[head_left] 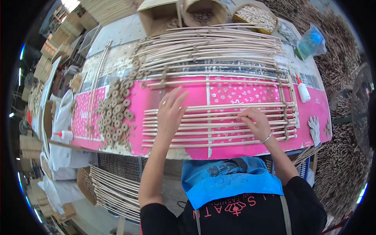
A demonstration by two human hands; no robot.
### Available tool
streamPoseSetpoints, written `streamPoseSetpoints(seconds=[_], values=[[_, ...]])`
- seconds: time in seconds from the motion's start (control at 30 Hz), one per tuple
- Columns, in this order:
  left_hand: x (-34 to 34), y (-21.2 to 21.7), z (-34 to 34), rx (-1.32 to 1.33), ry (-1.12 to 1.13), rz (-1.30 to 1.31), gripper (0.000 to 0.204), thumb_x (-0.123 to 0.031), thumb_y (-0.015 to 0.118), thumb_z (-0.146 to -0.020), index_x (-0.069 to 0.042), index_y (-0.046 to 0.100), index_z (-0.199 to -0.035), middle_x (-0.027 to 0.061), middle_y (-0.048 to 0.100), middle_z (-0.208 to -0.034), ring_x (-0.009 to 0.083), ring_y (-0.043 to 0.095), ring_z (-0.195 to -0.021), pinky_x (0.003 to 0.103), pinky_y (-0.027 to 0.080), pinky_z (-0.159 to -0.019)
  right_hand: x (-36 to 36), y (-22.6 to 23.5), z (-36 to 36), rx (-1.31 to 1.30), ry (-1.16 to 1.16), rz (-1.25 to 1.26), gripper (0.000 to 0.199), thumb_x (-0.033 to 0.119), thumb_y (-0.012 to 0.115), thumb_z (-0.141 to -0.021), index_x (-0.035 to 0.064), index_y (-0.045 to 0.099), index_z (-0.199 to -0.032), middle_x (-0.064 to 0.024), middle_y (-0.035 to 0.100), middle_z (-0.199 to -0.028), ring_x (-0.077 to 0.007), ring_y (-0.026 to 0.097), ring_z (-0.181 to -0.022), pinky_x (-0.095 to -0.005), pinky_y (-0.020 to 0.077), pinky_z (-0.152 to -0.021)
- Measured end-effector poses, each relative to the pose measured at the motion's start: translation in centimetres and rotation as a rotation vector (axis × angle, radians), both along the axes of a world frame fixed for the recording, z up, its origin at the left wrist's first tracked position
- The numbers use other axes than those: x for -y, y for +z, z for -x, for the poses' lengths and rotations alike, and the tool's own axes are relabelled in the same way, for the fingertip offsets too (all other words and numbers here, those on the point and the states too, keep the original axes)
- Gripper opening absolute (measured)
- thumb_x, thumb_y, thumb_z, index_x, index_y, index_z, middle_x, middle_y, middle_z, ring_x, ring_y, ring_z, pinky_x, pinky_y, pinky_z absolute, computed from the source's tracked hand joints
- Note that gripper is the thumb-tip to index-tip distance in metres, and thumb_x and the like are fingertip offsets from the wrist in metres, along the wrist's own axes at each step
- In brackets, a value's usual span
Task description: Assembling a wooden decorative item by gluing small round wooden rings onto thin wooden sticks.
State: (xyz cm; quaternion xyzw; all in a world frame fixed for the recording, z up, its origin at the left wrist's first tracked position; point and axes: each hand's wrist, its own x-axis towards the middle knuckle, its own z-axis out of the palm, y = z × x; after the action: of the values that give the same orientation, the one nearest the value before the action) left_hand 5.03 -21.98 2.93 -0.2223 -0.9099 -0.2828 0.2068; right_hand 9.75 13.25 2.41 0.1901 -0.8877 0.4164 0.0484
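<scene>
On the pink table covering lies a row of pale wooden rods (223,125), side by side, with a brown slotted strip (286,121) across their right ends. My left hand (171,107) is over the left part of this row, fingers stretched out and slightly blurred, holding nothing that I can see. Farther right, my right hand (255,120) is bent over the rods, its thumb and fingertips pinched at one wooden rod. Beyond both hands lies a larger stack of rod racks (211,53) joined by brown crosspieces. A heap of round wooden discs with holes (113,111) sits left of my left hand.
A white glue bottle with a red tip (303,93) and a glove (314,129) are at the right; another glue bottle (65,136) lies at the left edge. Wooden bins (159,19) and a basket of pale pieces (256,17) stand at the back. Finished-looking rod racks (115,192) lean below.
</scene>
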Motion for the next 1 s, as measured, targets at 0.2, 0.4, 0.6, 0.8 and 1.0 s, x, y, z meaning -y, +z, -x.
streamPoseSetpoints(seconds=[0.2,0.4,0.6,0.8,1.0], values=[[-5.4,-3.2,11.5,0.071,-0.229,0.348,0.053,-0.015,0.078,-0.086,-0.016,0.061,-0.136,0.0121,0.051,-0.152,0.0327,0.048,-0.141,0.048,0.038,-0.121,1.1,-1.0,-1.1,0.040,0.015,0.165,0.013,0.007,0.070,-0.093,0.0024,0.075,-0.104,-0.0120,0.072,-0.098,-0.0288,0.069,-0.093,-0.0386,0.0546,-0.082],[-6.8,-3.7,14.8,0.105,-0.367,0.332,0.030,-0.013,0.075,-0.087,-0.013,0.070,-0.116,0.0096,0.065,-0.122,0.0307,0.062,-0.118,0.047,0.046,-0.106,0.6,-1.7,-0.4,0.043,0.022,0.169,0.014,0.012,0.070,-0.094,0.0079,0.076,-0.106,-0.0092,0.072,-0.101,-0.0282,0.070,-0.096,-0.0387,0.0568,-0.082],[-6.0,-4.5,14.5,0.146,-0.350,0.206,0.023,-0.014,0.073,-0.088,-0.013,0.075,-0.111,0.0097,0.062,-0.122,0.0329,0.062,-0.111,0.046,0.048,-0.095,0.3,-2.6,-0.1,0.104,0.016,0.204,0.014,0.010,0.070,-0.095,0.0061,0.077,-0.107,-0.0112,0.072,-0.102,-0.0280,0.071,-0.096,-0.0378,0.0569,-0.083],[-5.8,-1.8,12.4,0.125,-0.337,0.174,0.021,-0.017,0.073,-0.089,-0.013,0.076,-0.109,0.0075,0.062,-0.118,0.0298,0.062,-0.103,0.044,0.046,-0.089,0.3,-2.6,-0.7,0.074,0.009,0.181,0.013,0.013,0.069,-0.095,0.0073,0.075,-0.106,-0.0095,0.072,-0.102,-0.0281,0.069,-0.099,-0.0395,0.0559,-0.085],[3.4,3.9,1.1,0.137,-0.020,0.049,0.021,-0.012,0.076,-0.085,-0.007,0.075,-0.105,0.0110,0.066,-0.115,0.0312,0.065,-0.100,0.043,0.047,-0.085,1.8,-2.0,-0.7,0.006,0.081,0.154,0.012,0.012,0.070,-0.094,0.0049,0.076,-0.103,-0.0106,0.074,-0.099,-0.0286,0.069,-0.096,-0.0398,0.0534,-0.085]])
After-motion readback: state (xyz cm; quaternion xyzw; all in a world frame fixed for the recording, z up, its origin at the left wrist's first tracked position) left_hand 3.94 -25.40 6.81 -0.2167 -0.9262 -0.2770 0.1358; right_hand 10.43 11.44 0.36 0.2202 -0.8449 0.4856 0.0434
